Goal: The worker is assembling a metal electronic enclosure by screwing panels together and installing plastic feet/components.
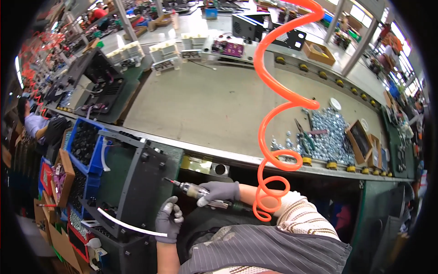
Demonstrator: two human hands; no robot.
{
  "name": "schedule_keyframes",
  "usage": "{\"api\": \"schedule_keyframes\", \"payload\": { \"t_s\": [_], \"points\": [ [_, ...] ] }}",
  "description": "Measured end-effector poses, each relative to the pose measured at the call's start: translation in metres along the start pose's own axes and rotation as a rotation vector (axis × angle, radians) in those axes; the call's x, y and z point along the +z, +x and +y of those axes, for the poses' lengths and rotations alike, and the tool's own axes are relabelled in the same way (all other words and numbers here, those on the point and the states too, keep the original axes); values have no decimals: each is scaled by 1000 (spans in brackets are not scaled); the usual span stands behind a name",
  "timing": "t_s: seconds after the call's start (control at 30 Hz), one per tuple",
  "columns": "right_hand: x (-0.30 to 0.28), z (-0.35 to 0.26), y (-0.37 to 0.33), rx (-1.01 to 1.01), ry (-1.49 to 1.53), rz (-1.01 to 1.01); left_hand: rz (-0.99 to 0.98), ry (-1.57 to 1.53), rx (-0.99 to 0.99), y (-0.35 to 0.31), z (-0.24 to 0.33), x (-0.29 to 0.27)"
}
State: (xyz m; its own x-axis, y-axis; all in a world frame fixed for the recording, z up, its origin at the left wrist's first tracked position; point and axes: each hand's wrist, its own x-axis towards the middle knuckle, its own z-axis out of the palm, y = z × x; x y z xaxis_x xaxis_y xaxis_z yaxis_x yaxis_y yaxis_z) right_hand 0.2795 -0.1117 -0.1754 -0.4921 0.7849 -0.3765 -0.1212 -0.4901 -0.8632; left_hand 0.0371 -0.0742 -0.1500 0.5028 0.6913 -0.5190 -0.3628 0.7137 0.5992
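My right hand (216, 192), in a grey glove, is wrapped around an air screwdriver (194, 190). The tool's bit points left toward a black metal panel (141, 185) with dark knobs along its right edge. Below the tool, my left hand (169, 221), also gloved, is closed with its fingers curled near the panel's lower right corner. A white curved strip (130, 225) runs from the panel's lower part to this hand; whether the fingers grip it, I cannot tell. Anything between those fingertips is too small to make out.
An orange coiled air hose (273, 93) hangs in front of the bench (196, 100). Pliers (305, 135) lie by a heap of small metal parts (328, 132). Blue bins (86, 146) of black parts stand left. At far left sits another person (39, 123).
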Motion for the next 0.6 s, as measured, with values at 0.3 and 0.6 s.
{"api": "schedule_keyframes", "payload": {
  "t_s": [0.3, 0.6],
  "points": [
    [21, -17, -32, -36, -202, 99, -24, 57, 384, 1, 19, 3],
    [21, -43, -73, -111, 83, -46, -392, -96, 180, 33, 37, 27]
  ]
}}
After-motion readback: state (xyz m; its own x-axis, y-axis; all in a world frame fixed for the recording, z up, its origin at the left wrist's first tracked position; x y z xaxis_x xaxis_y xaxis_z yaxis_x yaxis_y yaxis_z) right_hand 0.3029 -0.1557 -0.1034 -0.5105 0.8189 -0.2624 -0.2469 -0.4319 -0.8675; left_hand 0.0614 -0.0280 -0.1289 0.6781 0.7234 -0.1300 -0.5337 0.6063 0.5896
